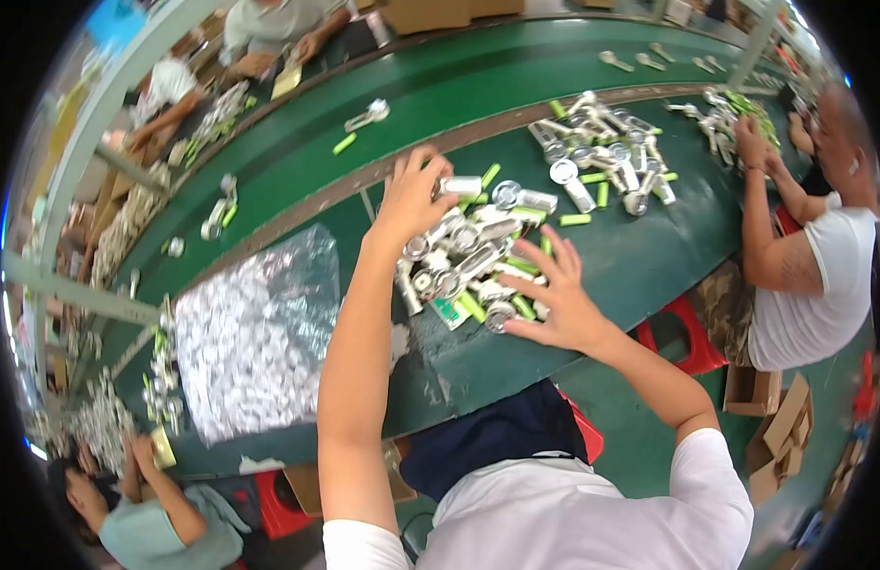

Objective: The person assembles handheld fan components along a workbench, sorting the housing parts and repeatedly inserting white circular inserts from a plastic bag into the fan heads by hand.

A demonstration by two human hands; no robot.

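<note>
Green desk (692,228), parts pile (487,258) on it; green belt (478,95) beyond, co-worker (796,294) at right. Left fingers (423,158) grasp white part (466,185); right fingers (558,251) spread, released.

Factory, probably: long green conveyor (487,85)

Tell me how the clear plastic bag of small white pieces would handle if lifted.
The clear plastic bag would probably flop, since its film looks creased and slack beyond the contents. The small white pieces look loose and numerous, so they would likely shift and sag. The shiny film may feel slippery.
</note>
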